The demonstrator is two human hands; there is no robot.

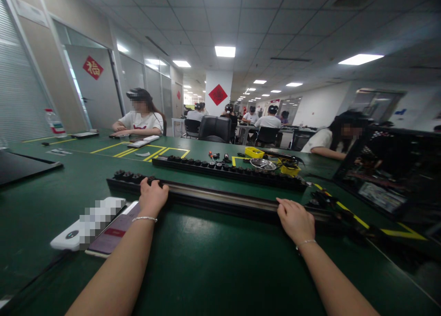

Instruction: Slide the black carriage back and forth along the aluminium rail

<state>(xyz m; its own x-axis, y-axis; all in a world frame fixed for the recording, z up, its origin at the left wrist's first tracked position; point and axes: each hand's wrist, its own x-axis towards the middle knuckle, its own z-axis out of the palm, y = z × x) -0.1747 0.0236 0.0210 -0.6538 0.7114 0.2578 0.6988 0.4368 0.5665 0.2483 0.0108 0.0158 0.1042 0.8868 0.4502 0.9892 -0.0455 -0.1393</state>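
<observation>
**Black rail (223,197) before us**

It crosses the worktop (206,270), with black parts (129,176) at left. Our left hand (154,197) is at these parts, our right hand (298,220) at the rail's right side; whether our bent fingers (284,207) grasp, we cannot tell.

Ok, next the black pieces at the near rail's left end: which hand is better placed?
Probably the left hand: it rests at those black pieces, while the right hand is farther along, across a bare stretch of rail.

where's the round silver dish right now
In the head view, the round silver dish sits right of centre, just beyond the farther black rail, with one yellow bin behind it and another to its right.
</observation>
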